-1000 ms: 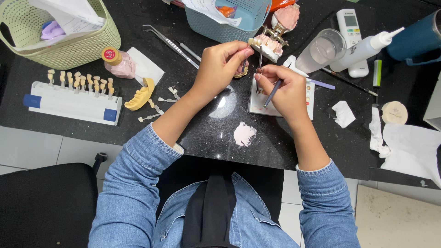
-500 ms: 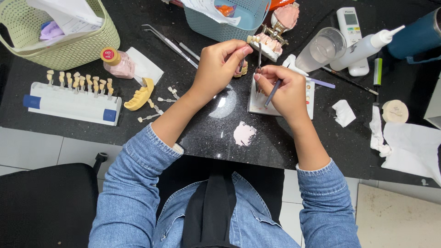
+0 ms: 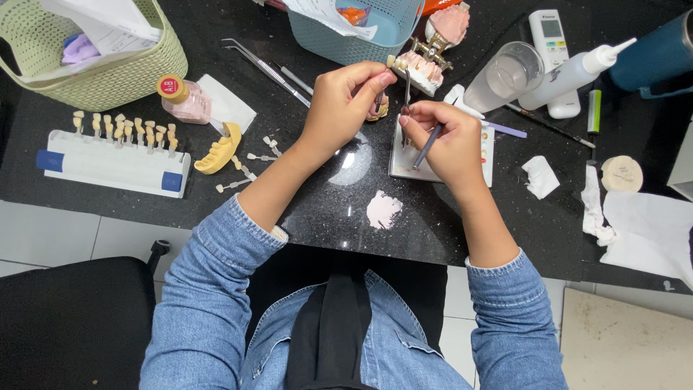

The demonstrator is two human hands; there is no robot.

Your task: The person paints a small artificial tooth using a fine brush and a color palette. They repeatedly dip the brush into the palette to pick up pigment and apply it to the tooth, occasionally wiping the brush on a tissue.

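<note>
Nearest the person, a pink smear lay on the dark bench, just below a white tile. Above the tile the right hand was closed pen-fashion round a thin blue brush, its tip raised toward a small tooth piece. The left hand pinched that piece between thumb and fingertips, holding it up just in front of the pink jaw model.

The tooth piece looked tiny, light, hard and probably brittle and smooth, so it would likely slip or chip if squeezed; the sides, away from the worked face, seemed the safest place to grip. The brush was light and stiff, best held low on its shaft.

To the left lay a yellow arch, loose shade tabs and a white rack of tooth samples, with a pink bottle behind. Metal tools lay near the left wrist. Farther back stood a green basket and a blue basket. To the right were a clear cup, a squeeze bottle and crumpled tissue, all close enough to crowd the right elbow's swing.
</note>
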